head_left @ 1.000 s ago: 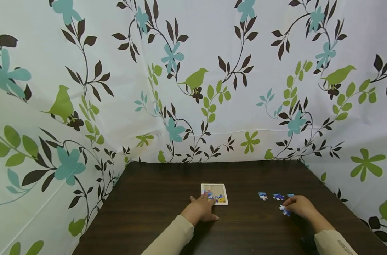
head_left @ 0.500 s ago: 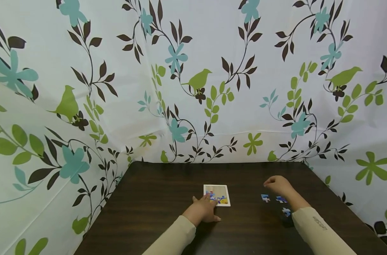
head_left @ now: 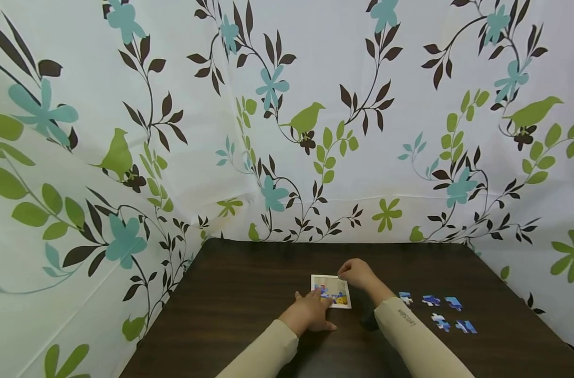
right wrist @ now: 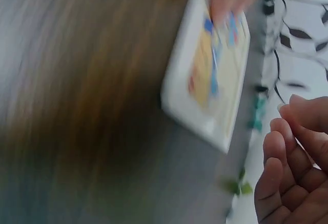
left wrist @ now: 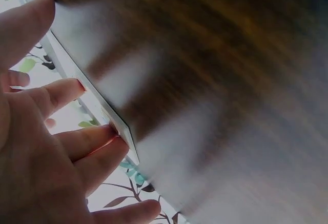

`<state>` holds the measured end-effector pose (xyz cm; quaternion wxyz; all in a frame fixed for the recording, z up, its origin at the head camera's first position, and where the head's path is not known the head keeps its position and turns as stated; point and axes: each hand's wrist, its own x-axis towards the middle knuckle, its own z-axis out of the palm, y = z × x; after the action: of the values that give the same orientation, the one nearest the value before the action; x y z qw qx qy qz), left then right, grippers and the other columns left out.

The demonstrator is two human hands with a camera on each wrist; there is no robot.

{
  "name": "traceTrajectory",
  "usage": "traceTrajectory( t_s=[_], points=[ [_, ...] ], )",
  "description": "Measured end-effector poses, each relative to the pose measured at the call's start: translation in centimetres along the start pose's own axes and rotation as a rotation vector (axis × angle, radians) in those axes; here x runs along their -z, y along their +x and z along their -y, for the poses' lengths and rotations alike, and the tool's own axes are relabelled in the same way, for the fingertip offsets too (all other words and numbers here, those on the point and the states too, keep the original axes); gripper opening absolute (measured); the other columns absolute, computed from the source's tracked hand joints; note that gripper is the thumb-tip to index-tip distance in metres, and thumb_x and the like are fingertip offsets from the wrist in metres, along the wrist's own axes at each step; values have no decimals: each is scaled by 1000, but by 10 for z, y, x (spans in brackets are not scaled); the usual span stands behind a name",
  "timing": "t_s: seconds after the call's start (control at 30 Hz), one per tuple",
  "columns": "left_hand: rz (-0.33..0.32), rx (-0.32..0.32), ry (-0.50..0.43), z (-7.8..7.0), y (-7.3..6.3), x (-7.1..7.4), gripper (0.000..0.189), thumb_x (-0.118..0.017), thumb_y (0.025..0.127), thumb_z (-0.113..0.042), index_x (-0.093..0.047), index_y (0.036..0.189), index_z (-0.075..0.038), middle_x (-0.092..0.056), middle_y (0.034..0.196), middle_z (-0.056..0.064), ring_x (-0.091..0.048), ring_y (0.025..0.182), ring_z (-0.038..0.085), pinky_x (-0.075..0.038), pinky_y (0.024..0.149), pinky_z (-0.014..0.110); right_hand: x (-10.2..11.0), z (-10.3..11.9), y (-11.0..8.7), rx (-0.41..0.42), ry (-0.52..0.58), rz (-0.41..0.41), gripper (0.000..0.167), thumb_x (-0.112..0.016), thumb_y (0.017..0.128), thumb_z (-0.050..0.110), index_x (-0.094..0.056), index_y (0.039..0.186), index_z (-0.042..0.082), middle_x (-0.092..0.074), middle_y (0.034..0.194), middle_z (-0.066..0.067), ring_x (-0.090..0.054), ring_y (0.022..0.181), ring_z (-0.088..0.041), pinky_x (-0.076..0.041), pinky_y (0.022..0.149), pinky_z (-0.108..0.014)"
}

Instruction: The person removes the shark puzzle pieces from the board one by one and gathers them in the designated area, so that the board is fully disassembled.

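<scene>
- On my beige right sleeve [head_left: 424, 341], a little back from the cuff [head_left: 385, 310], I can see one short line of lettering [head_left: 406, 317] in dark print.
- It runs lengthwise along my forearm, slanting down to the right in the head view.
- I make out "Le" at its start; the other letters are too small and blurred for me to spell.

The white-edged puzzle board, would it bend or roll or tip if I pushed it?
The puzzle board would probably stay stiff, since it looks straight-sided. It seems unlikely to roll or tip, because it is thin, has corners and lies flat on the table. A push might slide it, though the left hand, with fingers over it, could hold it back.
</scene>
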<state>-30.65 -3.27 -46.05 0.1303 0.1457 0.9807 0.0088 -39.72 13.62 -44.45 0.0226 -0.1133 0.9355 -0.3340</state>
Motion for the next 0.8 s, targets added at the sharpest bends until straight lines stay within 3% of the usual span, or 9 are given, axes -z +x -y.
traceTrajectory(
  t_s=[0.23,0.47,0.8],
  points=[
    [13,16,-5,-3,2,2,75,-63,83,-68,-43,149,-39,-33,161,4,-30,150,20,-29,116,61,-27,13,5,-27,37,55,8,-72,82,3,-74,90,3,-69,88,-7,-61,78,-19,-54,71,-36],
    [15,23,4,-4,0,2,75,-63,83,-69,-42,149,-41,-32,161,2,-29,150,18,-30,115,60,-40,15,2,-40,48,86,12,-73,76,1,-72,88,2,-67,85,-7,-59,74,-20,-52,66,-34],
    [-36,-32,-59,2,1,-2,73,-67,86,-60,-46,149,-29,-31,161,9,-32,149,23,-36,113,58,-51,26,-6,-57,76,82,13,-73,74,-1,-63,81,3,-60,79,-7,-56,67,-19,-48,56,-28]
  ],
)
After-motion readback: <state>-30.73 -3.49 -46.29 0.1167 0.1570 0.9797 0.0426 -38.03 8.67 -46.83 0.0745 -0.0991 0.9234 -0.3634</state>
